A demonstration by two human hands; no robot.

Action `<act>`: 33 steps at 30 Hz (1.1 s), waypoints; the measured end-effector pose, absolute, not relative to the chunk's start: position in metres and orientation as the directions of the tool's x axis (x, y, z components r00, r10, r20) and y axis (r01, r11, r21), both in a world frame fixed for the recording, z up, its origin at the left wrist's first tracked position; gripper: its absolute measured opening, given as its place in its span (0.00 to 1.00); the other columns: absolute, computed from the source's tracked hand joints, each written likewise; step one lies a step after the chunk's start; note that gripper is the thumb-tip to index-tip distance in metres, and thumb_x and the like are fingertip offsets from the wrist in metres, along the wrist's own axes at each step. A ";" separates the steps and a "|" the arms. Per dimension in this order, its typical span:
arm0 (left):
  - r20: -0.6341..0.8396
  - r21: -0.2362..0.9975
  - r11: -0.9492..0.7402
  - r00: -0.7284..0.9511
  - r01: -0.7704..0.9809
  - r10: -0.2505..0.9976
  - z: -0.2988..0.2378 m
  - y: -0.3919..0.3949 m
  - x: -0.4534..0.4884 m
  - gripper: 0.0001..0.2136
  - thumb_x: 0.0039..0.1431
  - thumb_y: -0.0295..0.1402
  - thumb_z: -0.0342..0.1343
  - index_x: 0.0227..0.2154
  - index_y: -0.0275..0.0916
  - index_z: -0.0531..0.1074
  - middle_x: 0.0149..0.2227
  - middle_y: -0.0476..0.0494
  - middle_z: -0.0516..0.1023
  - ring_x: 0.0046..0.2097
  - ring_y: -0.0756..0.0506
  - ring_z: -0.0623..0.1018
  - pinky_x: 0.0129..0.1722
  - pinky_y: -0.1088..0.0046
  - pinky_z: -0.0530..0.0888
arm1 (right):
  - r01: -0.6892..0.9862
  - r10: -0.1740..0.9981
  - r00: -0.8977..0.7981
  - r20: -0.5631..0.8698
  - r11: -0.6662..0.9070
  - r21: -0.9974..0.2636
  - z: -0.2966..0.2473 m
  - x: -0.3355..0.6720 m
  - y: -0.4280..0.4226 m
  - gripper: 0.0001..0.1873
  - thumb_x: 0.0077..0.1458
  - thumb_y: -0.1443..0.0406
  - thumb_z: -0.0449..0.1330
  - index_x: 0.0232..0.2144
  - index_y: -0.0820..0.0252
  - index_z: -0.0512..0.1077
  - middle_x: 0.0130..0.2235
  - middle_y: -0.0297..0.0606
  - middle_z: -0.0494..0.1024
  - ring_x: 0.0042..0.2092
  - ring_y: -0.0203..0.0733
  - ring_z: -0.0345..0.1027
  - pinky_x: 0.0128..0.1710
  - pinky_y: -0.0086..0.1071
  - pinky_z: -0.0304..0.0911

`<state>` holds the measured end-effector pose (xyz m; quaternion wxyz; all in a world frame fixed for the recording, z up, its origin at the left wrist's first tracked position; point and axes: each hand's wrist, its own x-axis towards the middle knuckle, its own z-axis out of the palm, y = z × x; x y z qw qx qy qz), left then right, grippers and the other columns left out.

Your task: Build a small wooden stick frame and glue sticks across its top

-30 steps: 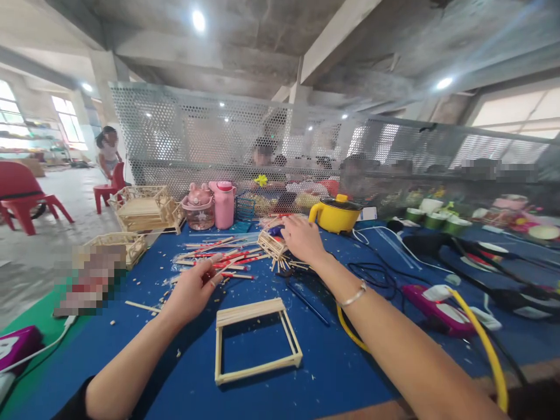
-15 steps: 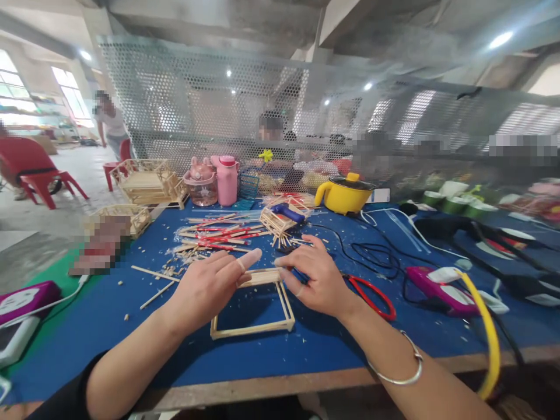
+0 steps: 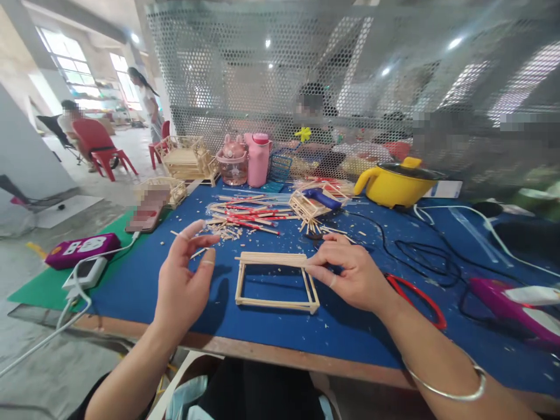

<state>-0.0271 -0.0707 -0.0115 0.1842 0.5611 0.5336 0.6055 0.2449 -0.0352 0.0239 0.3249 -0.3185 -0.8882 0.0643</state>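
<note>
A small rectangular frame of pale wooden sticks [image 3: 275, 303] rests on the blue table mat in front of me. Several sticks lie side by side along its far edge. My right hand [image 3: 350, 269] is at the far right corner, thumb and fingers pinched on the end of a wooden stick [image 3: 262, 260] lying along that edge. To the left of the frame, apart from it, my left hand [image 3: 186, 277] is raised with fingers spread and nothing in it. Wrappings cover some fingertips. Beyond my hands lie loose sticks in red-marked wrapping [image 3: 249, 213] and short offcuts [image 3: 231, 232].
A blue glue gun [image 3: 321, 199] rests on a stick structure [image 3: 301, 204]. Red handles [image 3: 420, 300] of a tool lie right of my right hand, near black cable. Behind stand a yellow pot [image 3: 398, 185], a pink bottle [image 3: 259, 160] and stick models [image 3: 186, 160]. A phone [image 3: 149, 208] lies left.
My left hand has let go of the frame's far edge and moved away to the left, opening. My right hand stays at the right corner. The view has turned left and down.
</note>
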 end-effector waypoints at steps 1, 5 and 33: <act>0.451 0.868 -0.333 -0.304 0.368 0.839 -0.017 -0.075 -0.026 0.22 0.57 0.32 0.53 0.55 0.42 0.60 0.43 0.42 0.77 0.47 0.44 0.76 0.39 0.71 0.74 | 0.526 0.609 -0.598 0.521 0.789 -0.317 0.024 0.245 -0.036 0.09 0.56 0.64 0.59 0.24 0.57 0.72 0.23 0.29 0.75 0.26 0.33 0.65 0.50 0.41 0.53; 0.429 0.859 -0.300 -0.266 0.415 0.863 -0.034 -0.088 -0.017 0.28 0.54 0.27 0.51 0.59 0.44 0.54 0.46 0.41 0.77 0.46 0.44 0.77 0.35 0.72 0.74 | 0.545 0.619 -0.615 0.488 0.781 -0.304 0.024 0.246 -0.035 0.09 0.56 0.65 0.59 0.23 0.57 0.72 0.22 0.28 0.74 0.25 0.33 0.64 0.51 0.41 0.52; 0.322 0.860 -0.209 -0.178 0.466 0.930 -0.034 -0.098 -0.007 0.31 0.55 0.25 0.49 0.61 0.48 0.51 0.50 0.43 0.77 0.25 0.53 0.74 0.15 0.81 0.65 | 0.710 0.746 -0.504 0.436 0.645 -0.282 0.014 0.246 -0.029 0.06 0.50 0.61 0.64 0.28 0.56 0.73 0.20 0.24 0.63 0.22 0.31 0.58 0.49 0.40 0.52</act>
